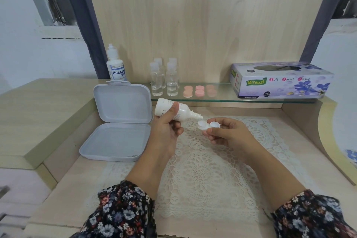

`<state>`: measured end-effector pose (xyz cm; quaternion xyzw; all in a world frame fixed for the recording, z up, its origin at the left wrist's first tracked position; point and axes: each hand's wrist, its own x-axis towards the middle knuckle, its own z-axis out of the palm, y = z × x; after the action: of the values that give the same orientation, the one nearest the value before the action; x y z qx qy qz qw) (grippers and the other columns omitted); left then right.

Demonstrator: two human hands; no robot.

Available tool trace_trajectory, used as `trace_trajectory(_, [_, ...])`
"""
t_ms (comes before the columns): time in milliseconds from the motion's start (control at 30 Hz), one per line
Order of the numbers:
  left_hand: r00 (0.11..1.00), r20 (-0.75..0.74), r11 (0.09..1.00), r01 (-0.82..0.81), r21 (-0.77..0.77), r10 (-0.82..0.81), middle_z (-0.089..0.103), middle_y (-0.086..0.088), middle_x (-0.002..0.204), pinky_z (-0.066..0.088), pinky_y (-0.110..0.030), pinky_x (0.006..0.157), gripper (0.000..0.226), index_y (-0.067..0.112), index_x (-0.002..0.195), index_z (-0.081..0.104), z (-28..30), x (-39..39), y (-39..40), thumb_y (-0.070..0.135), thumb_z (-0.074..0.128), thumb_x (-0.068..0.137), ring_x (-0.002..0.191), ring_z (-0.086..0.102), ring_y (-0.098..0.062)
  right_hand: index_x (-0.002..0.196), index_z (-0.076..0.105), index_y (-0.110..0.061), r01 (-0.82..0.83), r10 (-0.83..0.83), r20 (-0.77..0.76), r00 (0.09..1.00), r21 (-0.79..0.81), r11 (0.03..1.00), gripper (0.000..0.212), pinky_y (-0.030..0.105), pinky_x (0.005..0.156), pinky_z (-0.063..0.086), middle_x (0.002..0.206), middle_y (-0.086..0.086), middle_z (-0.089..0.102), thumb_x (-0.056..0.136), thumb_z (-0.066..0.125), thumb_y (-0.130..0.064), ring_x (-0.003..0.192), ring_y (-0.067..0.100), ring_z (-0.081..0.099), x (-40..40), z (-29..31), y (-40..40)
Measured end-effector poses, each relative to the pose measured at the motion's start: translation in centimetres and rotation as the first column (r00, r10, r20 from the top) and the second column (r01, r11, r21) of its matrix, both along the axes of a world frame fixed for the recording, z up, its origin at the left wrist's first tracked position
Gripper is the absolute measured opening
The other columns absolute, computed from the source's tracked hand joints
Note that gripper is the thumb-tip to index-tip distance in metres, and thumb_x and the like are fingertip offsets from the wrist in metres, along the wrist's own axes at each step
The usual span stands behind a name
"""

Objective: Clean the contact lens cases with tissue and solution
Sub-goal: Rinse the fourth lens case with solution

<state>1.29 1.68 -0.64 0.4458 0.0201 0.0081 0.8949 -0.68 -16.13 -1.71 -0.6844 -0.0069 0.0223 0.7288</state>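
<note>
Above the lace doily (202, 170), the left hand (167, 131) grips a white solution bottle (174, 110) tilted nozzle-down over the open lens case (207, 125), which the right hand (228, 133) pinches by its edge. Beside them an open grey box (117, 121) holds only a small dark bit I cannot identify. Behind, a glass shelf (222, 95) carries clear bottles (164, 79) partly filled with clear liquid, pink caps (199, 91) and a tissue box (280, 80) against a wood panel.

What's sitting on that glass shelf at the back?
On the glass shelf stand four small clear bottles, pink round caps in stacks, and a tissue box. Anything behind the box is hidden.
</note>
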Motion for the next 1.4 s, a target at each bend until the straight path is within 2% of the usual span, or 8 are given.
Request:
trace_trajectory(200, [1.0,0.0,1.0,-0.004,0.008,0.004,0.061,0.001,0.066,0.032,-0.019,0.039,0.043,0.01,0.1,0.057,0.01,-0.02,0.02,0.03,0.073,0.066,0.045,0.037,-0.007,0.105,0.066,-0.003,-0.002,0.002,0.0,1.0,0.004,1.0,0.024,0.021,0.059,0.054,0.097,0.032,0.067,0.083,0.068,0.003,0.062,0.016,0.063,0.01,0.0,-0.05])
trace_trajectory(700, [1.0,0.005,1.0,-0.003,0.016,0.003,0.06,0.001,0.064,0.031,-0.019,0.039,0.033,0.01,0.091,0.059,0.06,-0.06,0.05,0.029,0.072,0.068,0.046,0.037,-0.008,0.105,0.067,-0.005,0.003,-0.003,0.001,1.0,-0.006,1.0,0.024,0.022,0.061,0.055,0.099,0.032,0.066,0.082,0.069,0.002,0.064,0.018,0.062,-0.03,-0.01,-0.01])
trace_trajectory(1400, [1.0,0.002,1.0,0.003,0.019,-0.003,0.06,-0.001,0.065,0.033,-0.02,0.039,0.037,0.009,0.095,0.058,-0.08,0.01,0.12,0.029,0.073,0.068,0.046,0.038,-0.007,0.105,0.067,-0.004,0.005,-0.005,0.002,1.0,-0.001,1.0,0.024,0.021,0.059,0.054,0.1,0.033,0.066,0.082,0.069,0.003,0.065,0.019,0.063,-0.09,0.02,0.0])
